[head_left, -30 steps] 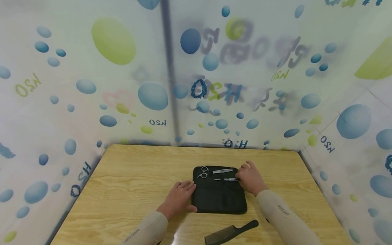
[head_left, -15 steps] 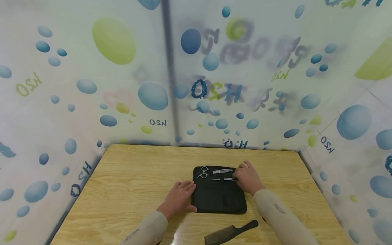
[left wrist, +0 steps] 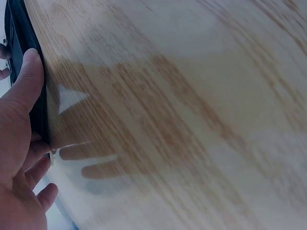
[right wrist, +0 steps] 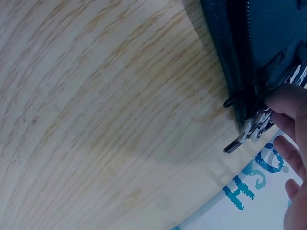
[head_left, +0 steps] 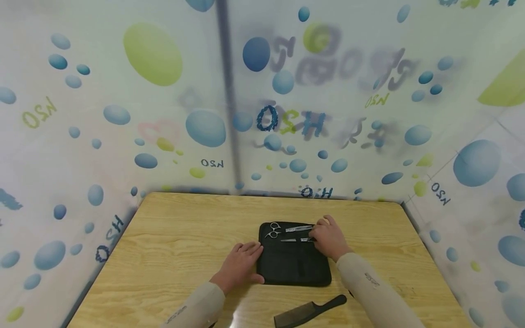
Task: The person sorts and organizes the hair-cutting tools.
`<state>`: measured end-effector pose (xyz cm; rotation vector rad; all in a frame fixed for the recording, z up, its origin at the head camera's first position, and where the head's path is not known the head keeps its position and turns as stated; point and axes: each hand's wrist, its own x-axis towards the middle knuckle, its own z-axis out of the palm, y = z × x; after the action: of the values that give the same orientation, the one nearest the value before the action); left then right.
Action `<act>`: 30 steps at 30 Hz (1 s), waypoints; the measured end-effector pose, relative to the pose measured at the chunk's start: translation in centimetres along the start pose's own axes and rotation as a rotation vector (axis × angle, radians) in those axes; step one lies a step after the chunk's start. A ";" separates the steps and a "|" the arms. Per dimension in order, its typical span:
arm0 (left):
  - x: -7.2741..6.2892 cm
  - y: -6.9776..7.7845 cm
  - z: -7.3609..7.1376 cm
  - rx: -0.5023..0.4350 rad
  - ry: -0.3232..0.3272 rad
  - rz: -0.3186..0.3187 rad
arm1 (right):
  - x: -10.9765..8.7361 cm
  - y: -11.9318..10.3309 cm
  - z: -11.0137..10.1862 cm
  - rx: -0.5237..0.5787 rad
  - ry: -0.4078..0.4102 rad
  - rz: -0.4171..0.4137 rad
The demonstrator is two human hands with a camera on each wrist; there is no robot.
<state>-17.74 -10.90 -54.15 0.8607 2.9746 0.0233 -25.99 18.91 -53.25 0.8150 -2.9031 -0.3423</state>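
In the head view a flat black zip case (head_left: 287, 266) lies on the wooden table, two pairs of scissors on its upper half. One pair of silver scissors (head_left: 298, 228) has its finger rings to the left. My right hand (head_left: 331, 238) pinches the other scissors (head_left: 290, 240) by the handle end, their blades pointing left. Thumb and finger meet at that handle (right wrist: 258, 125) in the right wrist view, and the rings are partly covered. Against the case's left edge rests my left hand (head_left: 239, 265), fingers extended and thumb by the lower corner.
A dark comb (head_left: 309, 312) lies on the table in front of the case, its handle to the right. The table (head_left: 184, 228) runs back to a wall (head_left: 164, 118) printed with blue and green spots, with more such walls at both sides.
My right hand has moved a little to the left over the case, and the scissors in it have slid left along with it. The left hand stays in place.
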 end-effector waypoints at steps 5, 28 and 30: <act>0.1 0.0 0.1 -0.007 0.008 -0.007 | 0.0 -0.1 -0.2 0.001 -0.003 -0.006; 0.0 -0.1 0.7 -0.037 0.015 -0.013 | -1.2 1.0 -0.1 0.110 0.067 0.049; 0.0 -0.1 0.7 -0.043 0.012 -0.014 | -1.3 1.1 -0.4 0.122 0.045 0.066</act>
<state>-17.79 -11.00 -54.83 0.8386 2.9796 0.0916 -25.35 20.43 -52.68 0.7316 -2.9236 -0.1394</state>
